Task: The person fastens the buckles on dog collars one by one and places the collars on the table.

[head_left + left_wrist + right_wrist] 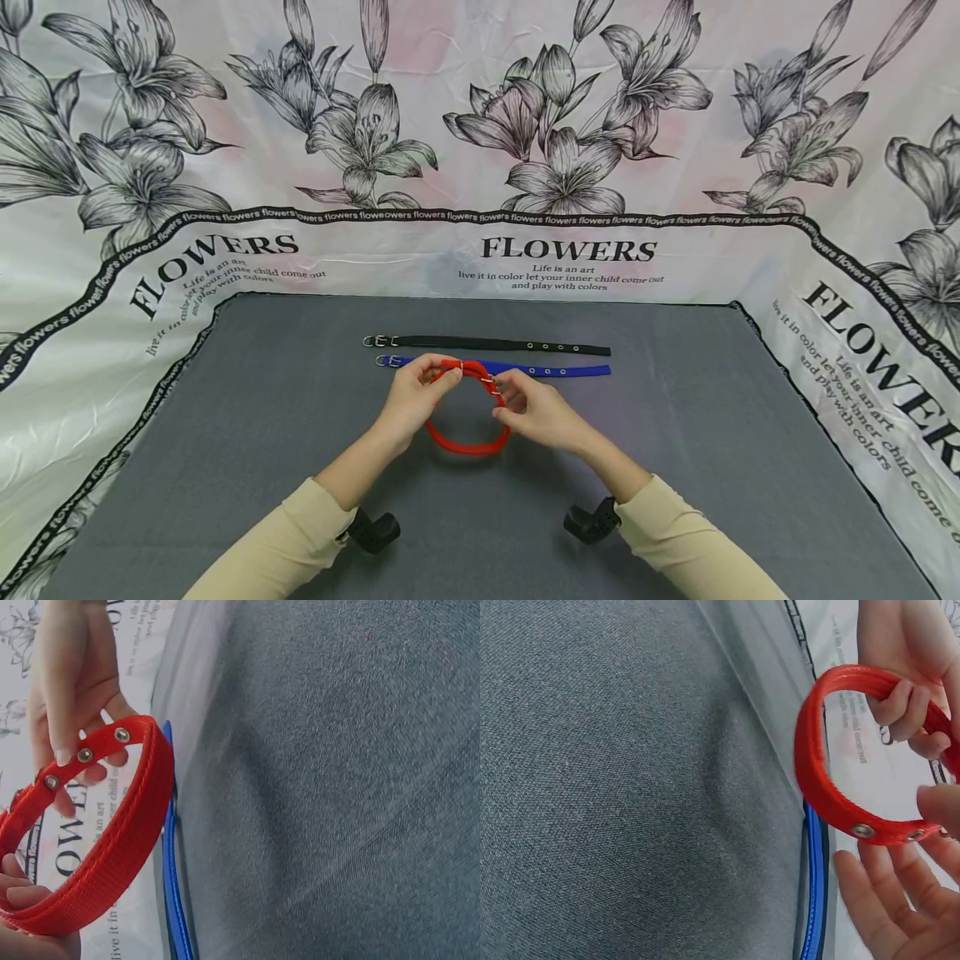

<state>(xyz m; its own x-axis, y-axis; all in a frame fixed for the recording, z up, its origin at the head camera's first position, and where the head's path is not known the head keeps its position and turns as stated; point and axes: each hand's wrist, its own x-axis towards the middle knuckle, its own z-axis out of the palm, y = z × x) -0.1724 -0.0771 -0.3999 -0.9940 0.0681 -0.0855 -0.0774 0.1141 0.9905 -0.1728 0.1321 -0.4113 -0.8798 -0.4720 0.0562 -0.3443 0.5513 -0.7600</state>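
Observation:
A red collar with metal eyelets and a buckle is bent into a loop and held up over the grey cloth. My left hand grips it at the upper left, thumb and fingers on the doubled strap. On the other side, my right hand pinches the collar near its buckle, thumb opposite the fingers. The right wrist view shows the left hand curled round the strap and the eyelet end by the right hand. Just behind the hands lies a blue collar, partly covered by them.
A black collar lies flat beyond the blue one, parallel to it, buckle to the left. The grey cloth covers the table. A white flower-printed sheet rises at the back and sides.

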